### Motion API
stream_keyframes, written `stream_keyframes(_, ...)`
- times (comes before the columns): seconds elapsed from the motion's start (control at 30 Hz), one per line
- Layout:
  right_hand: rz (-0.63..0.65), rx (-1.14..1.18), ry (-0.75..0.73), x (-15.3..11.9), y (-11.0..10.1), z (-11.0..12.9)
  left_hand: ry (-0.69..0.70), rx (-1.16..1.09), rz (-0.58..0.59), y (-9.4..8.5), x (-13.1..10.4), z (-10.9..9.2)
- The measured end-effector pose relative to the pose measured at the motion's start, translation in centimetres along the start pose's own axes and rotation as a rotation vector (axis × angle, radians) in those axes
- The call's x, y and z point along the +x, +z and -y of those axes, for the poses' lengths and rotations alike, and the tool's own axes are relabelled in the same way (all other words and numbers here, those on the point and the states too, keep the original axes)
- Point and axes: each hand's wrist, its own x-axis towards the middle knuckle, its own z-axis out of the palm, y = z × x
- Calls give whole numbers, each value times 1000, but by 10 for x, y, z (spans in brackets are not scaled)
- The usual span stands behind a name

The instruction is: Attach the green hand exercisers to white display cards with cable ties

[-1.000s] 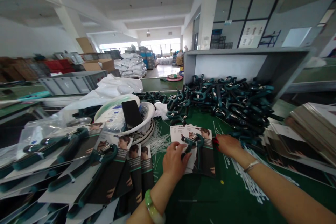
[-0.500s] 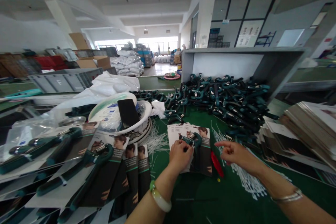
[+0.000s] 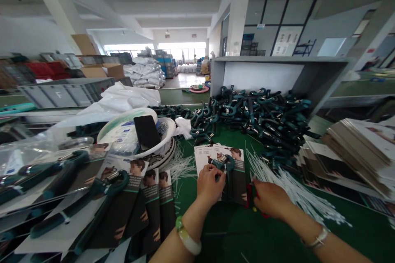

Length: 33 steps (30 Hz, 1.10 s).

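My left hand (image 3: pixel 210 185) lies over the stacked printed cards (image 3: pixel 238 187), fingers closed at a dark green hand tool with a curved jaw (image 3: pixel 228 168). The tool rests on the top card; my fingers hide part of it. A thin white strip shows by the fingertips. Right of the cards, my right hand (image 3: pixel 271 198) is closed around small red-handled snips (image 3: pixel 248 195), mostly hidden by the hand. A bundle of white cable ties (image 3: pixel 304 195) lies beyond that hand. On the left are carded tools (image 3: pixel 108 191), fastened with white ties.
A tipped grey crate (image 3: pixel 327 86) spills a heap of similar green tools (image 3: pixel 262 111) at the back. Stacked cards (image 3: pixel 354 152) stand at right. Left of centre, a phone (image 3: pixel 146 132) lies on a white basin (image 3: pixel 168 137). More loose ties (image 3: pixel 182 164) lie beside it.
My right hand, which pointed with its index finger out above the red snips, has come down and closed on them. The left hand stays at the tool. The view has shifted slightly.
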Motion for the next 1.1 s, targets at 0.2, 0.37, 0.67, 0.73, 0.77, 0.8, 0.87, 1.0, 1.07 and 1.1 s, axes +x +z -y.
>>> stream_keyframes(0.2, -45, 50, 18, -2, -1, 11, 5, 6, 3, -2, -2, 0)
stream_keyframes(0.37, -59, 1, 84, -12, 5, 6, -12, 1, 1, -3, -3, 0)
stream_keyframes(0.67, -172, 299, -98, -32, -8, -1, -34, -95, -11, 0, 1, 4)
stream_keyframes(0.73, -274, 196, -199, -24, -9, 5, -44, -155, -6, 0, 3, 7)
stream_keyframes(0.77, -320, 122, -226, -18, -8, 6, -43, -188, -3, 1, 4, 9)
stream_keyframes(0.8, -356, 46, -245, -13, -7, 6, -40, -221, -1, 1, 5, 11)
stream_keyframes(0.87, -391, -92, -262, -2, -4, 5, -33, -281, 8, 1, 7, 15)
stream_keyframes(1.0, -448, -295, -282, 8, -2, 5, -35, -329, 15, 2, 9, 16)
stream_keyframes(1.07, -476, -345, -299, 10, -3, 7, -28, -321, 19, 3, 8, 14)
stream_keyframes(1.1, -483, -359, -318, 11, -3, 8, -22, -314, 24, 3, 7, 14)
